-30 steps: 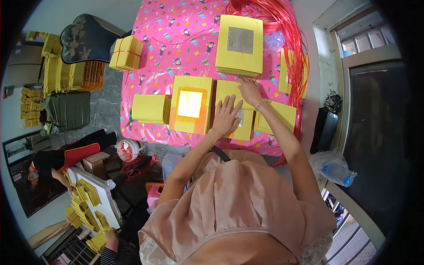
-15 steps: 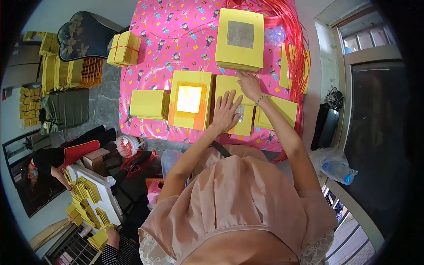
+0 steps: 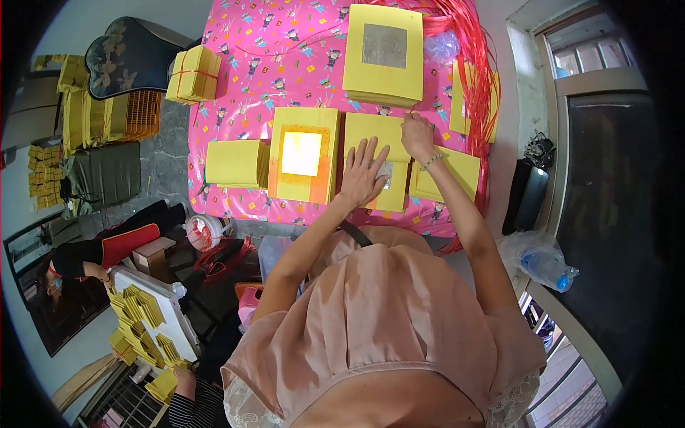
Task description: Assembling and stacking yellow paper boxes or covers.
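Note:
In front of me lies a yellow paper sheet (image 3: 372,128) with its upper part folded down over a lower part that bears a silver patch. My left hand (image 3: 364,175) rests flat on it, fingers spread, partly covering the patch. At the sheet's upper right corner is my right hand (image 3: 418,135), its fingers curled together. What lies between those fingers is hidden. Just left is a yellow stack (image 3: 305,121) with an orange-bordered, brightly shining square. To the right sits a pile of folded yellow paper (image 3: 457,175), close to my right wrist.
A tall yellow stack (image 3: 385,78) with a silver square stands at the far side. Folded yellow papers (image 3: 235,164) and a tied bundle (image 3: 193,75) lie left. Red plastic strands (image 3: 481,93) hang along the pink tablecloth's (image 3: 242,100) right edge. Two people work at a white table (image 3: 175,321).
My right hand has moved slightly right along the sheet's top edge, and its fingers have gone from stretched out to curled. My left hand stays flat on the sheet. The view has shifted slightly.

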`<state>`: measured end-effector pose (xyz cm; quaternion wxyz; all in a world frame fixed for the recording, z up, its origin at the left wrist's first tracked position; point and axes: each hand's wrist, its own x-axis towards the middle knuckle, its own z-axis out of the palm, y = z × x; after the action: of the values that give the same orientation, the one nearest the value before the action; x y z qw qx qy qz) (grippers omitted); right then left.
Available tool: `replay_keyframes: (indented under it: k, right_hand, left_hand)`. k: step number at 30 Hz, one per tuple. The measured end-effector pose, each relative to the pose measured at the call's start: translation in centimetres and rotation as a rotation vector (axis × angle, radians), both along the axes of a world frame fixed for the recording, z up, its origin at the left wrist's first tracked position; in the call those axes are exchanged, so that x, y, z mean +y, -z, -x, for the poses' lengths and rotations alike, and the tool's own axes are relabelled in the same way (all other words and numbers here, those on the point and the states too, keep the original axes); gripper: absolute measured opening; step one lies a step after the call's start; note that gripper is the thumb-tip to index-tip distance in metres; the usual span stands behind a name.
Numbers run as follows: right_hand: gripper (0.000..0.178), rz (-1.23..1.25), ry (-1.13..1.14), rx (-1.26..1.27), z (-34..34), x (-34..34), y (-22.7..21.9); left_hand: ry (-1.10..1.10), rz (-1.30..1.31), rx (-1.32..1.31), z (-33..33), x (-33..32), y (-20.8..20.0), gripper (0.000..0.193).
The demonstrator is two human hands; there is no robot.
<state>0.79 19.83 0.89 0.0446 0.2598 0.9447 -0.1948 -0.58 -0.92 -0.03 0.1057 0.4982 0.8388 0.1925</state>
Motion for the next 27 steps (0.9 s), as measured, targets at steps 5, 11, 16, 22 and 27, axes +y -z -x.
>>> replay_keyframes:
  k: [5,11,16,22,27]
  right_hand:
    - [0.024,-0.014,-0.031,0.013,0.0,-0.3,0.1]
    - [0.029,-0.206,-0.224,0.280,0.2,-1.7,0.7]
    - [0.026,-0.281,-0.206,0.173,-0.2,-3.5,-2.1]
    - [0.023,-0.121,-0.315,-0.227,-3.4,-5.2,-2.1]
    - [0.017,-0.024,-0.357,-0.216,-3.1,-4.8,-1.6]
  left_hand:
    - [-0.006,-0.006,-0.014,-0.1,0.0,0.2,0.071]
    - [0.006,0.006,0.001,0.0,0.2,0.2,0.071]
    - [-0.009,0.023,0.000,0.0,0.0,0.7,0.072]
    - [-0.002,0.034,0.013,-0.2,0.1,1.0,0.072]
    - [-0.004,0.038,-0.015,0.0,-0.1,1.0,0.073]
